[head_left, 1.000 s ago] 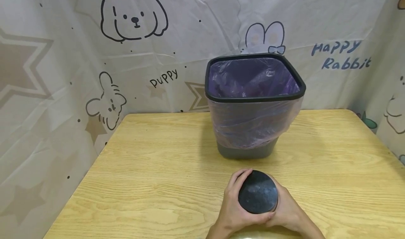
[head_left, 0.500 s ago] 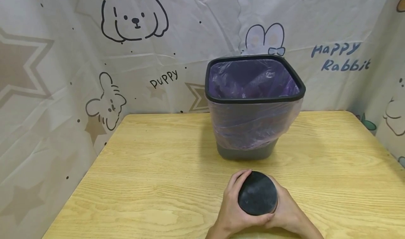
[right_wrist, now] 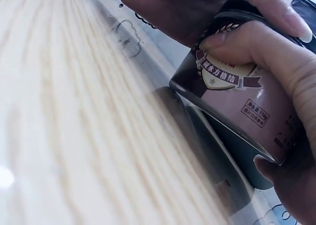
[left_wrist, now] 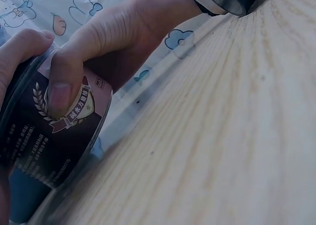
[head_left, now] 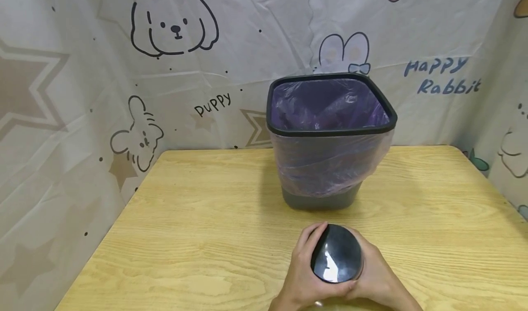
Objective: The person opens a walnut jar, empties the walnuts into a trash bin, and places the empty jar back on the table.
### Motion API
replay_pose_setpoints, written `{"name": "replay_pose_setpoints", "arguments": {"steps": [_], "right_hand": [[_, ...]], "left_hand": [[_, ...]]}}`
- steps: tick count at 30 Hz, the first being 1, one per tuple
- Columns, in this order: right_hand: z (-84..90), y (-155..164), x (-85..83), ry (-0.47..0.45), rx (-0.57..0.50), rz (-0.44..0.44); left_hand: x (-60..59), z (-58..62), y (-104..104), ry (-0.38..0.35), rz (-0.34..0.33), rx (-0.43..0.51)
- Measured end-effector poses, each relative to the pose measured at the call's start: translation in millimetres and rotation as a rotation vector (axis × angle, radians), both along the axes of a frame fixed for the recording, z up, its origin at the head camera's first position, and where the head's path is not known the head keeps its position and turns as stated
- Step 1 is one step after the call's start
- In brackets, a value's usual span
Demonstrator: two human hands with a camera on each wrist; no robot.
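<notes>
From the head camera, a person's left hand point(head_left: 304, 274) and right hand point(head_left: 373, 276) were wrapped around a round jar with a dark lid point(head_left: 337, 259), held at the near edge of a light wooden table point(head_left: 198, 219). The lid caught a bright glare. Beyond the jar, near the far side of the table, stood a grey bin point(head_left: 330, 139) lined with a purple plastic bag point(head_left: 330, 164). A cloth backdrop point(head_left: 177, 50) printed with cartoon puppies and rabbits hung behind.

From the left wrist camera, curled fingers point(left_wrist: 61, 84) pressed on the jar's dark label point(left_wrist: 47, 131), which bore a wheat emblem; the jar sat tilted above the wood grain.

From the right wrist camera, both hands gripped the jar point(right_wrist: 237, 101), a fingertip point(right_wrist: 296, 24) curled over its top edge.
</notes>
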State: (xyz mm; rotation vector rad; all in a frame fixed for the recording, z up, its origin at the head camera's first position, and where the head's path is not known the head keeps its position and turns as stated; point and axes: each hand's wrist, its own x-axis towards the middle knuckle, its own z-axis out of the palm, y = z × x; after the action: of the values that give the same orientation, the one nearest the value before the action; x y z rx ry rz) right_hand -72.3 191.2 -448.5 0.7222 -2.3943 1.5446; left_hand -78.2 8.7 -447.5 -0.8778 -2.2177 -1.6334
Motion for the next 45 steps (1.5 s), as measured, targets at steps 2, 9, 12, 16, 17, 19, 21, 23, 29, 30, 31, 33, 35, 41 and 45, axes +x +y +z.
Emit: {"name": "replay_pose_setpoints", "arguments": {"steps": [2, 9, 12, 16, 17, 19, 21, 23, 29, 30, 31, 33, 35, 41, 45], "right_hand": [[0.5, -0.6, -0.1, 0.013, 0.005, -0.018], [6.7, -1.3, 1.7, 0.003, 0.074, -0.078], [11.2, -0.2, 2.4, 0.052, 0.137, -0.097], [16.4, 2.4, 3.0, 0.166, 0.258, -0.149], [17.9, 3.2, 3.0, 0.185, 0.285, -0.156], [21.4, 4.1, 2.6, 0.223, 0.338, -0.167], [26.3, 4.0, 1.5, 0.258, 0.376, -0.153], [32.0, 3.6, 0.4, 0.291, 0.405, -0.143], [45.6, 1.5, 0.3, 0.387, 0.539, -0.187], [46.8, 1.3, 0.2, 0.398, 0.561, -0.198], [47.4, 0.9, 0.0, 0.413, 0.579, -0.208], [47.8, 1.0, -0.6, 0.428, 0.592, -0.220], [47.5, 1.8, -0.9, 0.433, 0.593, -0.225], [47.5, 2.3, -0.4, 0.407, 0.591, -0.206], [51.5, 0.9, -0.5, 0.354, 0.616, -0.167]], "left_hand": [[0.1, 0.0, -0.5, 0.018, 0.014, -0.011], [3.0, 10.0, -6.4, 0.017, 0.011, -0.127], [2.8, 15.5, -8.8, 0.042, -0.001, -0.190], [1.7, 20.1, -10.3, 0.115, -0.011, -0.256], [1.5, 21.8, -10.6, 0.137, -0.007, -0.283], [1.4, 27.0, -12.8, 0.182, 0.012, -0.348], [0.6, 34.6, -15.7, 0.218, 0.035, -0.435], [-0.8, 44.6, -19.0, 0.221, 0.029, -0.526], [-9.0, 62.8, -21.8, 0.198, -0.058, -0.657], [-10.5, 62.2, -21.2, 0.202, -0.068, -0.644], [-12.0, 60.6, -20.6, 0.204, -0.078, -0.624], [-15.4, 55.2, -19.3, 0.195, -0.114, -0.549], [-19.5, 48.2, -18.2, 0.165, -0.168, -0.448], [-29.4, 28.2, -17.8, 0.186, -0.234, -0.239], [-27.4, 24.7, -19.9, 0.190, -0.213, -0.214]]}}
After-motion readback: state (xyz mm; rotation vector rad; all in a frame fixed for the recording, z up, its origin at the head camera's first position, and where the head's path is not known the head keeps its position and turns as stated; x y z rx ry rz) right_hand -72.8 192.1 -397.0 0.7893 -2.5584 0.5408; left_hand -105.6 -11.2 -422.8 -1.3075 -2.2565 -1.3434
